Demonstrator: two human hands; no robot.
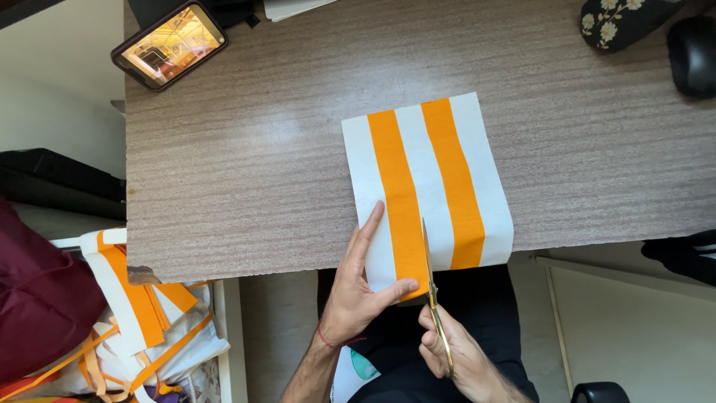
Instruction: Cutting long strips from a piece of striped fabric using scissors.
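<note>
Orange-and-white striped sheet overhangs the table; left hand presses it flat, right hand clenched on scissors cutting along a stripe's edge.

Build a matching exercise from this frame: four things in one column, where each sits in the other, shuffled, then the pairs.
Things:
1. striped sheet
2. scissors
3. phone
4. pile of cut strips

Places:
A. far left corner of the table
B. below the table's near left edge
C. flat under the left hand, overhanging the near edge
D. in the right hand, blades at an orange stripe's edge

Pairs: 1-C, 2-D, 3-A, 4-B
</note>
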